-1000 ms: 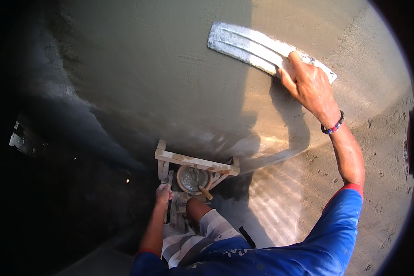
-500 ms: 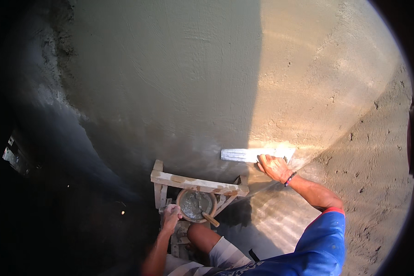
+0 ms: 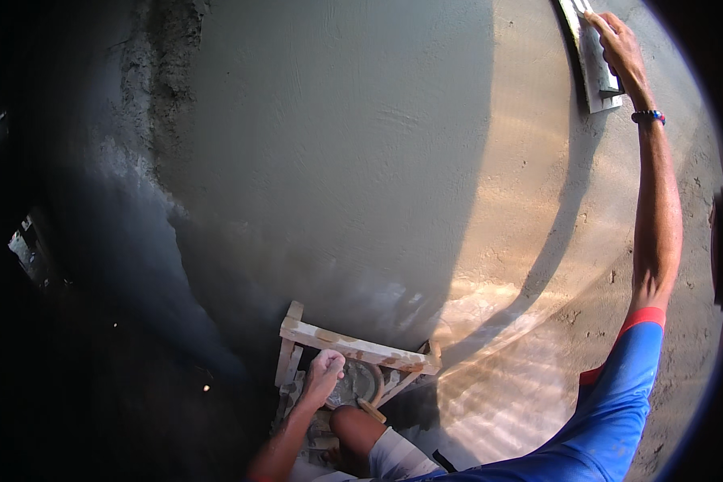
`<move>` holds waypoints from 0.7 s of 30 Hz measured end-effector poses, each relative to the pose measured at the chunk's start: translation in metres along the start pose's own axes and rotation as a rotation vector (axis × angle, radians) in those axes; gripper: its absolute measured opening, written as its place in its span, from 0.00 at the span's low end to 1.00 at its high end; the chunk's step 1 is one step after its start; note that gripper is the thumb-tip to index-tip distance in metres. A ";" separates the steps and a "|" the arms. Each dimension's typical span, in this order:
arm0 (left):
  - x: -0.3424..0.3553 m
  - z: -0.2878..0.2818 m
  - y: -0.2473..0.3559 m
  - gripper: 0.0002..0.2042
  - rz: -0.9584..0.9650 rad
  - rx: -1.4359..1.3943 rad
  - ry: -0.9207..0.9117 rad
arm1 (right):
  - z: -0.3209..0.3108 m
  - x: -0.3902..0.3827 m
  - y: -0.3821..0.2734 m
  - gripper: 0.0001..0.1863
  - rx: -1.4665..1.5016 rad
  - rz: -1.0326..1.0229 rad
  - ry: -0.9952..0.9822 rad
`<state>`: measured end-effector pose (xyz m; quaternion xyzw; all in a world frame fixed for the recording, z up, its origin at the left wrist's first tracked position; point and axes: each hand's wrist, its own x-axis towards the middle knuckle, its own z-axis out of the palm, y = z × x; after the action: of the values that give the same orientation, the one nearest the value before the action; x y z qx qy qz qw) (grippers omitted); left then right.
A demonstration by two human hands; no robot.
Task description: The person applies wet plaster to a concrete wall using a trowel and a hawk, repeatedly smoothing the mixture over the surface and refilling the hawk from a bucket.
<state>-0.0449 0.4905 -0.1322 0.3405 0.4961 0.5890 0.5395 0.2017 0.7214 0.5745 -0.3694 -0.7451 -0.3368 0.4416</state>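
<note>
High on the plastered wall (image 3: 353, 161), my right hand (image 3: 621, 55) grips a plastering trowel (image 3: 590, 56), a long flat metal blade held steeply upright near the wall. That arm is stretched up at the right. Low in the middle, my left hand (image 3: 324, 376) is closed with curled fingers; whatever may be inside them is hidden. It is over the left side of a round tub (image 3: 380, 383) of wet grey mortar and covers part of it. A tool with a wooden handle (image 3: 372, 410) leans out of the tub at its near side, its other end in the mortar.
A wooden stand (image 3: 361, 347) with a mortar-stained crossbar rises between the tub and the wall. My bent knee (image 3: 353, 426) is close to the tub. Rougher plaster (image 3: 667, 241) covers the right side. A ragged plaster edge (image 3: 165, 104) runs down the left, beside deep shadow.
My right hand has carried the trowel from low on the wall to the upper right and turned it from level to steep. My left hand has moved up and right over the tub.
</note>
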 end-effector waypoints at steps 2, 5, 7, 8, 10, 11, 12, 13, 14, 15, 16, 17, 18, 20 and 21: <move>0.009 0.007 0.009 0.07 0.055 0.006 -0.053 | 0.043 -0.025 -0.021 0.24 -0.097 -0.300 0.060; 0.022 0.013 0.018 0.07 0.168 0.046 -0.116 | 0.094 -0.145 -0.119 0.22 0.004 -0.309 -0.198; 0.024 0.007 0.030 0.07 0.235 0.072 -0.112 | 0.111 -0.226 -0.189 0.16 -0.010 -0.310 -0.453; 0.025 0.007 0.038 0.08 0.260 0.058 -0.134 | 0.124 -0.265 -0.203 0.14 -0.049 -0.400 -0.490; 0.028 0.006 0.047 0.07 0.285 0.041 -0.193 | 0.154 -0.342 -0.211 0.12 -0.031 -0.441 -0.639; 0.027 0.012 0.048 0.07 0.287 0.034 -0.208 | 0.160 -0.380 -0.205 0.13 -0.042 -0.454 -0.711; 0.025 0.015 0.052 0.08 0.331 0.074 -0.217 | 0.163 -0.413 -0.203 0.12 -0.061 -0.481 -0.757; 0.022 0.016 0.055 0.08 0.376 0.113 -0.228 | 0.171 -0.447 -0.190 0.11 -0.100 -0.506 -0.768; 0.019 0.019 0.058 0.09 0.376 0.098 -0.261 | 0.175 -0.478 -0.176 0.10 -0.135 -0.540 -0.799; 0.015 0.019 0.058 0.09 0.371 0.098 -0.277 | 0.178 -0.508 -0.166 0.11 -0.130 -0.539 -0.863; 0.011 0.016 0.061 0.08 0.365 0.112 -0.281 | 0.173 -0.531 -0.162 0.12 -0.094 -0.509 -0.984; 0.011 0.017 0.066 0.08 0.379 0.120 -0.289 | 0.166 -0.537 -0.156 0.13 -0.074 -0.479 -1.091; 0.009 0.014 0.067 0.08 0.401 0.127 -0.292 | 0.159 -0.525 -0.157 0.13 -0.083 -0.478 -1.069; 0.004 0.005 0.067 0.08 0.426 0.085 -0.252 | 0.131 -0.488 -0.155 0.16 0.039 -0.354 -0.806; 0.004 0.003 0.068 0.08 0.425 0.093 -0.260 | 0.112 -0.450 -0.149 0.16 0.121 -0.225 -0.641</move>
<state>-0.0629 0.5001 -0.0671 0.5345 0.3665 0.6168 0.4467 0.1815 0.6255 0.0976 -0.3449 -0.9007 -0.2053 0.1660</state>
